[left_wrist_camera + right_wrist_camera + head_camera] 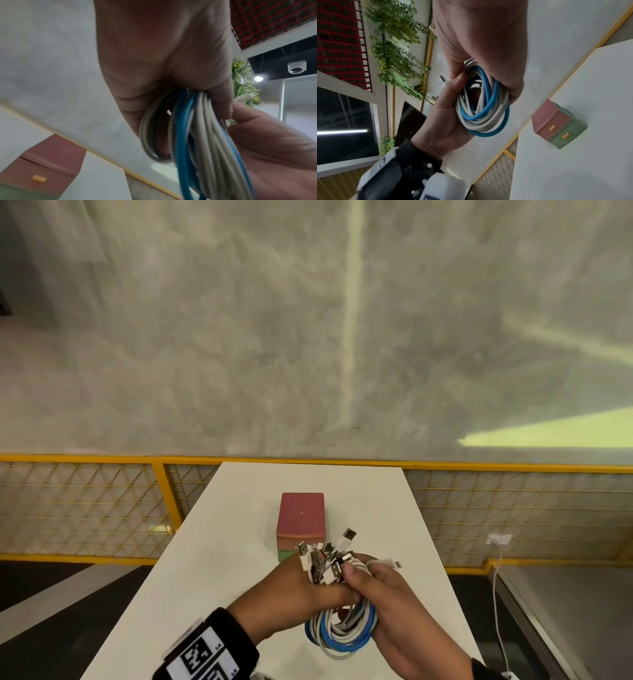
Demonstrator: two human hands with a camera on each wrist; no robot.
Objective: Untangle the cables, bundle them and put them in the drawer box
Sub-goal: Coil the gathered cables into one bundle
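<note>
A coil of white and blue cables (342, 633) hangs between both hands above the white table (226, 559). My left hand (308, 585) grips the coil from the left, and my right hand (375, 582) grips it from the right. A cluster of USB plug ends (323, 556) sticks up out of the two grips. In the left wrist view the cable loops (204, 129) run under the left hand's curled fingers (221, 102). The right wrist view shows the coil (485, 109) pinched between both palms. The drawer box (301, 520), pink over green, stands just beyond the hands; both its drawers (556, 125) are closed.
The table is narrow, with its far edge close behind the box. A yellow mesh railing (102, 508) runs past its far end. At the right a wall socket (499, 539) has a white cord hanging down. Green plants (393, 54) grow by the wall.
</note>
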